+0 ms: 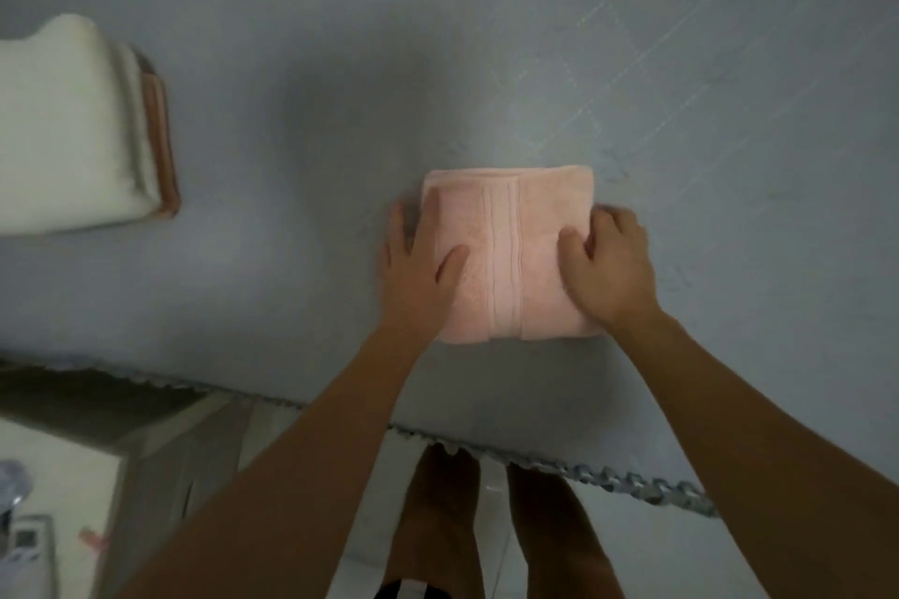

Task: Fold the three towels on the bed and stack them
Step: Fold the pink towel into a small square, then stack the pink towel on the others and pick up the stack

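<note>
I'm gripping the folded pink towel [511, 253] on the bed [292, 136], left hand [418, 268] and right hand [608, 268] fingers clamped on its sides, readying it for the stack [73, 127] at left.

White towel [63, 131] cut off at left edge

Folded towel [508, 253] on the bed [301, 122] near its front edge, two stacked towels [73, 127] well left
</note>
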A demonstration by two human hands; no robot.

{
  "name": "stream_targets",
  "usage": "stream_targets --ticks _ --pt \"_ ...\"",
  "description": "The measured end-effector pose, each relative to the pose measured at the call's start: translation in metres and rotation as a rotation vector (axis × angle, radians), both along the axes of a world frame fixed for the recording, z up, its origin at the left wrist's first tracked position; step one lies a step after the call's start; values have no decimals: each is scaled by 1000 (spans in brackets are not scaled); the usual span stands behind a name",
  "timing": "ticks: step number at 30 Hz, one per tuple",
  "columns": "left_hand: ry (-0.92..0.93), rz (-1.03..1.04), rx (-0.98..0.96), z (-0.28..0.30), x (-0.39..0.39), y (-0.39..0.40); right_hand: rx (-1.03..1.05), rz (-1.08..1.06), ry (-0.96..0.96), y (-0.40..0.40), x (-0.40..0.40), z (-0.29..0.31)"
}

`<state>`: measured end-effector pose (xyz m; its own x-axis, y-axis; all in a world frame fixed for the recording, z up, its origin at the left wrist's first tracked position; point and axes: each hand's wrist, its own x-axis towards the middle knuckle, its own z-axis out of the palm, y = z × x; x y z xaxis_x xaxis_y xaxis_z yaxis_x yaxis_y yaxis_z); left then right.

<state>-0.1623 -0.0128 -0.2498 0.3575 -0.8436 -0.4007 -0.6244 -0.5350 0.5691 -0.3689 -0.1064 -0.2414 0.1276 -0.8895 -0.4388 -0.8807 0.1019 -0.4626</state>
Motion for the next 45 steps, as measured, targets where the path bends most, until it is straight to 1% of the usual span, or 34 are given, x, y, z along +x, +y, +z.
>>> stream_targets --ticks 2,4,6,8,9,10,12,14,16,17,20,21,23,25,26,27,29,30,31,32,34,35,37,39,41,43,45 --pt "222 322 -40 11 -8 9 216 -257 -176 9 -2 13" --pt "411 612 12 21 -15 15 438 -475 -297 22 -9 18" --pt "607 799 113 23 -14 21 547 -535 -374 32 -18 20" --pt "920 820 282 27 -3 25 593 -551 -439 34 -21 32" --pt "1037 793 376 34 4 27 609 -563 -468 34 -21 39" --pt "1089 755 439 42 12 28 628 -578 -497 34 -20 46" --pt "1058 655 445 63 30 24 669 -585 -549 34 -9 66" --pt "982 617 332 89 56 17 677 -566 -599 34 14 86" --pt "905 632 181 120 96 8 652 -527 -686 33 57 107" --pt "850 632 108 137 121 4 637 -499 -726 32 86 117" --pt "562 639 -58 190 215 0 580 -387 -790 26 197 144" --pt "493 654 -104 204 251 2 567 -340 -803 25 238 152" --pt "445 676 -168 223 328 8 568 -258 -815 21 318 157" --pt "489 708 -170 220 402 18 568 -208 -777 22 391 149" --pt "499 735 -138 207 432 23 564 -198 -727 25 422 139" --pt "477 753 -92 188 456 28 548 -188 -647 29 448 126" --pt "414 712 -1 144 486 38 494 -190 -415 41 480 94" --pt "426 687 25 122 492 42 477 -229 -333 47 488 81" --pt "478 672 43 103 496 44 475 -281 -305 51 491 70" --pt "548 666 51 86 500 47 489 -332 -333 52 490 61" --pt "655 652 43 64 511 52 572 -376 -482 46 485 50" --pt "687 631 40 57 516 54 637 -360 -555 41 483 46" --pt "764 569 61 46 525 59 759 -310 -638 31 479 40" --pt "849 527 127 44 529 59 845 -293 -698 28 479 33" --pt "947 514 240 48 529 56 940 -340 -771 29 483 33" --pt "1057 509 313 59 522 53 1029 -393 -813 32 479 41" --pt "1120 535 343 75 505 53 1070 -419 -842 38 460 57"
